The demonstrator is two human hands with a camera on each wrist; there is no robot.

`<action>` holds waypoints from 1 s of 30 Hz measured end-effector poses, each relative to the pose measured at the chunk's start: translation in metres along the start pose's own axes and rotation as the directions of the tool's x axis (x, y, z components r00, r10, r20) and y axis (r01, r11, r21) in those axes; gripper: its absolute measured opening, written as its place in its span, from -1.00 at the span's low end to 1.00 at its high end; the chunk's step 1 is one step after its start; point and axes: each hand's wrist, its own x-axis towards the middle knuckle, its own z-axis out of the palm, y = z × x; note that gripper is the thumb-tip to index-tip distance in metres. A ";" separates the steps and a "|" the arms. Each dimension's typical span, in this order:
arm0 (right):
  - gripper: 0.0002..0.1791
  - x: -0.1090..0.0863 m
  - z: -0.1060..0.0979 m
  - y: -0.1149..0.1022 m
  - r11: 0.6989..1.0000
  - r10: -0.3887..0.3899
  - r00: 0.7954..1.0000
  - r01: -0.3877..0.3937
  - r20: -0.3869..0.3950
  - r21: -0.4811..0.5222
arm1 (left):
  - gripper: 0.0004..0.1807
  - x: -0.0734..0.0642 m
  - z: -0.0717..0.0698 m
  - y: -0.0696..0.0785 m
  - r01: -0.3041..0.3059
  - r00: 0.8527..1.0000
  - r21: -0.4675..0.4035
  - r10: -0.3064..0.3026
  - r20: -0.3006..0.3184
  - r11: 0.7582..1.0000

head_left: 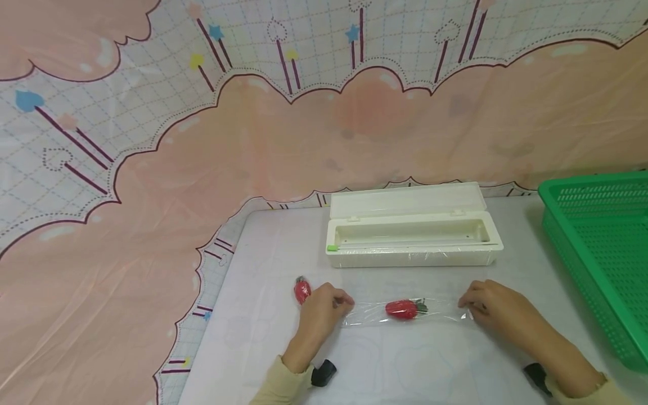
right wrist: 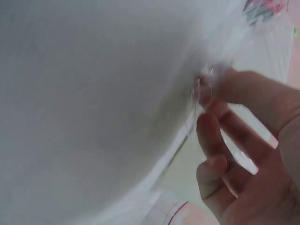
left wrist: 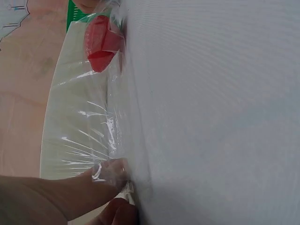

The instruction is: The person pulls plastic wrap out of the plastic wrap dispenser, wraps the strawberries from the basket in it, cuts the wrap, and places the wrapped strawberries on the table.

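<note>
A strip of clear plastic wrap point(head_left: 365, 315) stretches between both hands in the head view. In its middle is a red strawberry-shaped piece point(head_left: 402, 309) with a green leafy top pointing right; the left wrist view shows film around its red body point(left wrist: 99, 44). The left hand point(head_left: 321, 309) pinches the left end of the wrap between thumb and fingers. At the other end, the right hand point(head_left: 498, 308) pinches the wrap, and the right wrist view shows its gathered end point(right wrist: 206, 86) at the fingertips. A second red strawberry-shaped piece point(head_left: 302, 290) lies beside the left hand, partly hidden by it.
Behind the hands stands a long white box point(head_left: 410, 259) with its lid point(head_left: 405, 202) raised and a small green slider point(head_left: 332, 248) on its front edge. A green perforated basket point(head_left: 572, 275) stands at the right. The white tabletop point(head_left: 268, 242) meets a patterned cloth point(head_left: 304, 146) at the back.
</note>
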 end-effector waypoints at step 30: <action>-0.41 -0.021 -0.005 0.029 0.988 -0.147 0.980 0.140 0.130 0.066 | -0.43 -0.019 -0.019 -0.025 -0.432 0.876 0.176 0.365 0.315 0.885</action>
